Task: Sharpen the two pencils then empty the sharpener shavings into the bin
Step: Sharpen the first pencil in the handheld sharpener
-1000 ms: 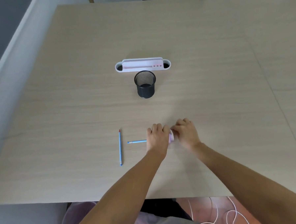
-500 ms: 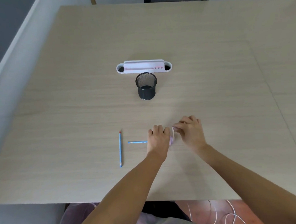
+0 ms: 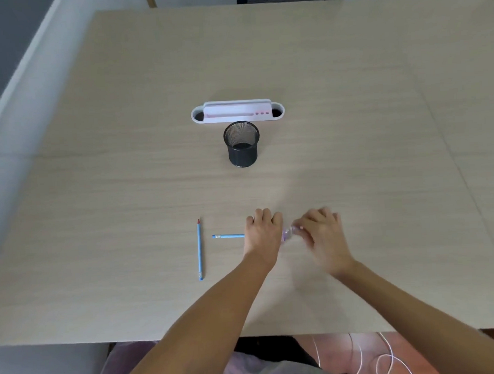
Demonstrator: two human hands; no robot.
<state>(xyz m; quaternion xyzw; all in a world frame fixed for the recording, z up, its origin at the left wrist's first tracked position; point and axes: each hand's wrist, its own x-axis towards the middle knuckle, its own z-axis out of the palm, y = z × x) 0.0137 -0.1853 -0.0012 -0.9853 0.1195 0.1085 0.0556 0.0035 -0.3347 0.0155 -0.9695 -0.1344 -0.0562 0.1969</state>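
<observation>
My left hand (image 3: 264,233) is closed around a blue pencil (image 3: 228,236) that lies sideways, its eraser end sticking out to the left. My right hand (image 3: 321,234), blurred with motion, grips a small pink and clear sharpener (image 3: 287,234) between the two hands; the pencil's tip is hidden inside it. A second blue pencil (image 3: 199,250) with a red sharpened tip lies on the table (image 3: 97,194) to the left, pointing away from me. A black mesh cup (image 3: 242,143), the bin, stands upright farther back at the centre.
A white and pink desk organiser (image 3: 237,111) sits just behind the mesh cup. The table's near edge runs under my forearms, with white cables (image 3: 360,358) on the floor below. A pale partition wall runs along the left side.
My right hand has shifted slightly right and turned on the sharpener, showing more of it between the hands. My left hand and both pencils have stayed put.
</observation>
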